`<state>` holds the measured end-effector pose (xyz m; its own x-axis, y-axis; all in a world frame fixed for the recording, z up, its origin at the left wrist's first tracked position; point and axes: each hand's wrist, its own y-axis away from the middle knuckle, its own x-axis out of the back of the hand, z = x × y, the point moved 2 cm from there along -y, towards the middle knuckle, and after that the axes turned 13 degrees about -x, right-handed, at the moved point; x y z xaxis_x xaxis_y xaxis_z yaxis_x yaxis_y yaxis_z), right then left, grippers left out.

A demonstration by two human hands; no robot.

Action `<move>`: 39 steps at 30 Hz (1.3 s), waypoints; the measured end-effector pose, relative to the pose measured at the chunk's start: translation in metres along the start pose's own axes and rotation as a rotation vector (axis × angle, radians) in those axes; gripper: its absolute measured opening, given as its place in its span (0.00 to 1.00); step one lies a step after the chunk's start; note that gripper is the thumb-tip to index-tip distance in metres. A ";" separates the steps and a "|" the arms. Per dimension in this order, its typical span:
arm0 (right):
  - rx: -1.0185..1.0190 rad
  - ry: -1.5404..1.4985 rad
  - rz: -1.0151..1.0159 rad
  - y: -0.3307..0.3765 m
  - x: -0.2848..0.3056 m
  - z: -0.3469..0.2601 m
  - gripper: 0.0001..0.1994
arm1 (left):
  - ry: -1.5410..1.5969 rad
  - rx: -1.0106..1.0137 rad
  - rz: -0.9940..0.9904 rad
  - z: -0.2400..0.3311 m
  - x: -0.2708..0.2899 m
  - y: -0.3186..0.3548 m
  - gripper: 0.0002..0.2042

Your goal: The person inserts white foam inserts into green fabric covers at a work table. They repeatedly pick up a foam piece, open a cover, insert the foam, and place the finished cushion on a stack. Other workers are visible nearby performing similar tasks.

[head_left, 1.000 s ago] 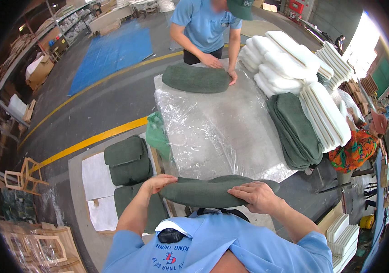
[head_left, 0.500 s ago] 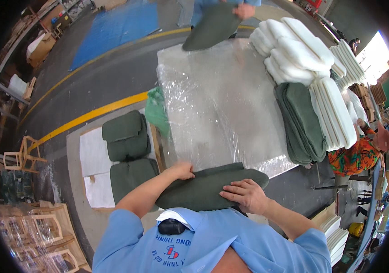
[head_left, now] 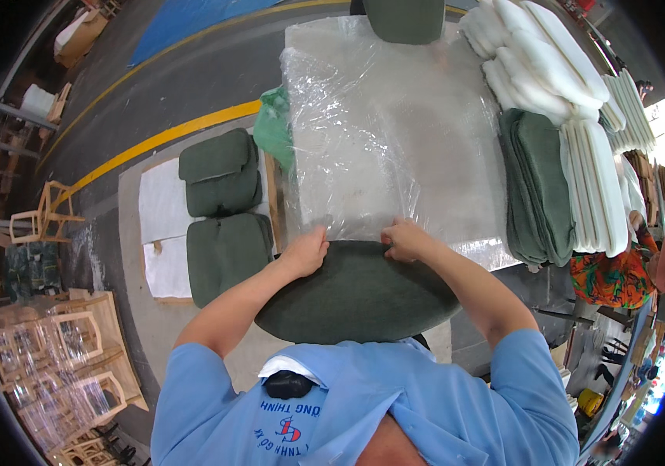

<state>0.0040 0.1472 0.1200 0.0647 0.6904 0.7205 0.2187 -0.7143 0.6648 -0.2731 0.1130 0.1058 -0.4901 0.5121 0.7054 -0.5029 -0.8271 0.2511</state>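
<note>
A dark green fabric seat cushion (head_left: 360,299) lies across my front at the near edge of the plastic-covered table (head_left: 441,155). My left hand (head_left: 307,251) is closed on the left part of its far edge. With bent fingers, my right hand (head_left: 408,239) pinches the same edge farther right. Both forearms reach around the cushion's sides, and its near edge is against my blue shirt. At the far end of the table, another dark green cushion (head_left: 405,19) stands tilted up; whoever holds it is out of view.
Dark green cushion covers (head_left: 536,186) are stacked on the table's right, beside white foam pads (head_left: 593,186) and a higher foam pile (head_left: 538,58). Green cushions (head_left: 228,252) lie on a low pallet at left, near a green plastic bag (head_left: 273,128). Wooden chair frames (head_left: 45,213) stand farther left.
The cushion has turned its broad face up, its far edge now straight across. My right hand moved from its top face to that edge. The far cushion has swung upright.
</note>
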 end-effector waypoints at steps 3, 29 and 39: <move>-0.005 0.040 0.010 -0.005 -0.006 -0.002 0.15 | 0.027 0.091 -0.086 0.004 0.005 0.003 0.16; 0.026 -0.396 0.564 -0.002 -0.016 0.021 0.12 | 0.037 0.050 0.207 -0.020 0.025 0.000 0.16; -0.614 -1.153 -0.614 0.152 0.005 0.095 0.35 | 0.167 0.642 -0.006 0.043 0.052 0.176 0.36</move>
<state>0.1298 0.0529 0.2056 0.9161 0.3955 -0.0652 0.0741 -0.0070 0.9972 -0.3559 -0.0158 0.2149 -0.6180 0.5038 0.6036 -0.0071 -0.7712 0.6365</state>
